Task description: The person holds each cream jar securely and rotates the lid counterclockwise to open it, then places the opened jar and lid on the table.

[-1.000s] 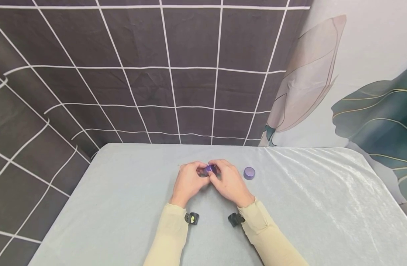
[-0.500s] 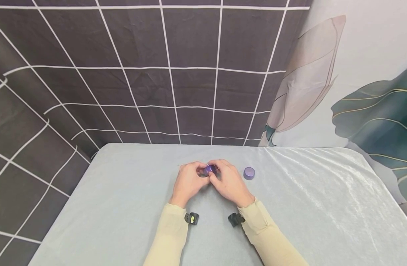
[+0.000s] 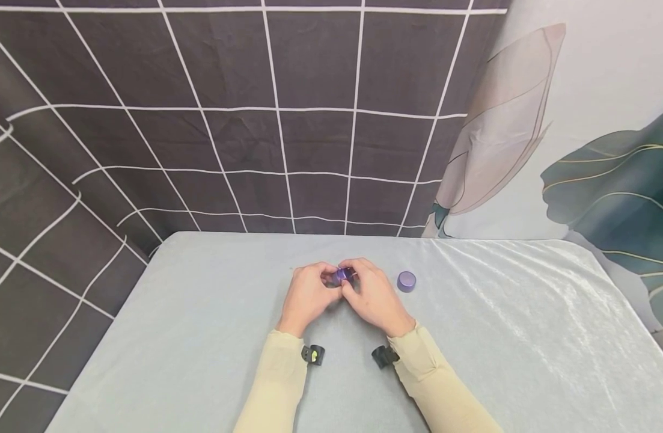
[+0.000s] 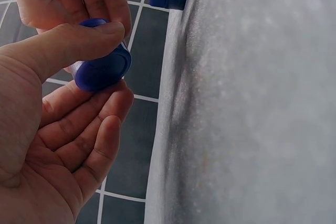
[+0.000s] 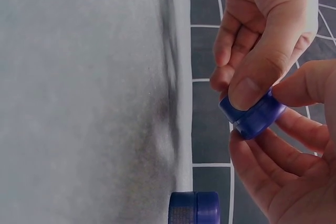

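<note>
Between both hands is a small round purple jar (image 3: 342,276), which looks blue in the wrist views. My left hand (image 3: 309,293) pinches one end, its thumb pressed along the side of the jar (image 4: 102,72). On the other end, my right hand (image 3: 373,296) grips with thumb and fingertips. A seam runs around the jar (image 5: 257,116) between the two grips, and its axis is tilted in the right wrist view. Fingers cover much of its side. Right of the right hand, a second purple jar (image 3: 406,282) stands on the table, with a seam and a greyish printed band (image 5: 182,214).
A pale grey velvety cloth covers the table (image 3: 201,337). Behind it hangs a dark curtain (image 3: 315,144) with a white grid, and a leaf-patterned curtain (image 3: 596,180) is at the right. Both wrists wear small black cameras (image 3: 316,355).
</note>
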Available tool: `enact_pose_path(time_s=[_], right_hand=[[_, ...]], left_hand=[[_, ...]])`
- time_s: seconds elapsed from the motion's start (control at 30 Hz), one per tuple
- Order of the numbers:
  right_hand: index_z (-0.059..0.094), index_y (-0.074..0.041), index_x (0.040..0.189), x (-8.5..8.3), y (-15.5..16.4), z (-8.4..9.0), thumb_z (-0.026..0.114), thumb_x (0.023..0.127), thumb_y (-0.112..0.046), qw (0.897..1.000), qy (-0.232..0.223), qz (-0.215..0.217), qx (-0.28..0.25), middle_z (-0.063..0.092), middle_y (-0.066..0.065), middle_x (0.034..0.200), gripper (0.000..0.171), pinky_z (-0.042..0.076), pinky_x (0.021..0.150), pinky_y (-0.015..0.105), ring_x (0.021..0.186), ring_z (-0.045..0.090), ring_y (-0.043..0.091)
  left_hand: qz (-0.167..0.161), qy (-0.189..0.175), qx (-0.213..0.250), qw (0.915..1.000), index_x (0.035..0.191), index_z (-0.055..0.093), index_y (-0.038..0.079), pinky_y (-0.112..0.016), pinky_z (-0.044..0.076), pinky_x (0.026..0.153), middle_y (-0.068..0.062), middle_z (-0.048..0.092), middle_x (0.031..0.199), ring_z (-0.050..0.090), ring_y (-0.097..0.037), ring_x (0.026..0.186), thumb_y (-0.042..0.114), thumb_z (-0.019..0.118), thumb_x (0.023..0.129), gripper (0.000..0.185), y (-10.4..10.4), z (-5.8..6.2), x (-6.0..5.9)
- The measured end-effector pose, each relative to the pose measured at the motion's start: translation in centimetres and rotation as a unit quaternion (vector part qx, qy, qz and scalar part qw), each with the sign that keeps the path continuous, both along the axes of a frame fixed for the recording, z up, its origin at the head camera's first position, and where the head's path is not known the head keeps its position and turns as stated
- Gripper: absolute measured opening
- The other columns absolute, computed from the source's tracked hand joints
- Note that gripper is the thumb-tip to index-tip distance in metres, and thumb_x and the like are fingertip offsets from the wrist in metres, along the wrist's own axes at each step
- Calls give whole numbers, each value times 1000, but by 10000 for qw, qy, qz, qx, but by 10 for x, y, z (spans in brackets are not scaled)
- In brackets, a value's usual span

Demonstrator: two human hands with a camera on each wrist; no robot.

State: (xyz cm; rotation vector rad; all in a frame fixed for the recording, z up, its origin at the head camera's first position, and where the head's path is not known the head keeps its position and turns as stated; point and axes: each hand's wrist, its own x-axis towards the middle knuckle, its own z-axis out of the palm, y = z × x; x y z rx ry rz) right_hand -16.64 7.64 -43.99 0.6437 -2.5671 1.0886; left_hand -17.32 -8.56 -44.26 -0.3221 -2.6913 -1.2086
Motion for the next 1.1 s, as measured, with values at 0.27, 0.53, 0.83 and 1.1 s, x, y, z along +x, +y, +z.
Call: enact_pose_path(time_s=[0.27,0.53,0.83,1.1], right_hand=[[65,-2,119,0,1,0,70,87,-13,10000,48,-32,-38,69,11,111,34,51,90,44,104,66,26],[64,-2,122,1,1,0,71,91,-21,9999,26,-88,-49,68,11,114,37,51,89,44,103,65,26],[64,-2,121,2,-1,-2,70,93,-27,9990,-212,-380,-117,68,10,105,38,52,80,40,88,65,21],[66,-2,118,2,-1,-1,70,93,-30,9985,-221,-505,-59,69,11,104,38,52,80,41,87,64,22]], left_hand=[[10,-6,-51,10000,98,77,8,-29,53,70,3,72,79,64,-10,74,17,85,73,27,1,1,-1],[22,-18,-59,10000,98,78,9,-28,51,68,4,72,78,63,-11,72,17,85,73,28,0,2,0],[-22,-58,11,10000,97,77,9,-28,53,68,4,73,78,67,-13,73,17,84,73,26,1,3,2],[5,-14,-17,10000,97,77,9,-30,54,71,3,73,79,68,-13,75,17,84,73,26,1,2,1]])
